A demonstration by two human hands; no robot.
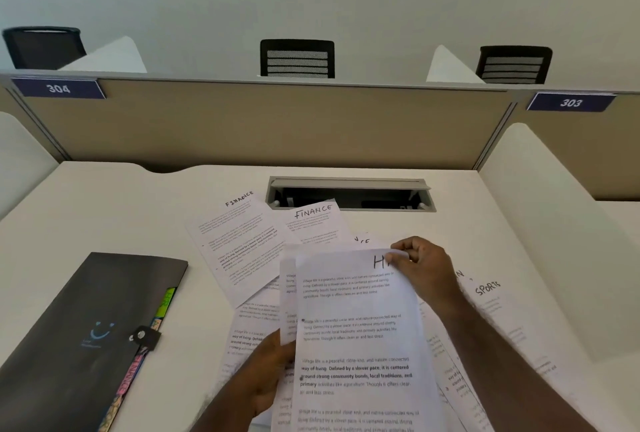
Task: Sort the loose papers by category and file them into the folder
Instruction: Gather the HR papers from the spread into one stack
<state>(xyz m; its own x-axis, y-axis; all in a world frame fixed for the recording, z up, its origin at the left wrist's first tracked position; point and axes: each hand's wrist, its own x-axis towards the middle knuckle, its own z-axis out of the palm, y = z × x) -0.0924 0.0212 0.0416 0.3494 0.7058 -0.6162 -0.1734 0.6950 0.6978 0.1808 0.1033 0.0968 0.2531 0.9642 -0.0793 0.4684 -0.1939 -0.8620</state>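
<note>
Both hands held sheets above the desk's near edge.
Left hand [266, 372] and right hand [420, 267] pinched sheets [356, 327]; folder [86, 327] lay closed at left; loose grip might drop them, mixing categories.

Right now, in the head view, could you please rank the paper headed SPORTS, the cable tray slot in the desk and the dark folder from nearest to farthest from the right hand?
From the right hand, which pinches the top corner of a held sheet:
1. Paper headed SPORTS, just to its right on the desk.
2. Cable tray slot, behind it near the divider.
3. Dark folder, far across on the left side.
</note>
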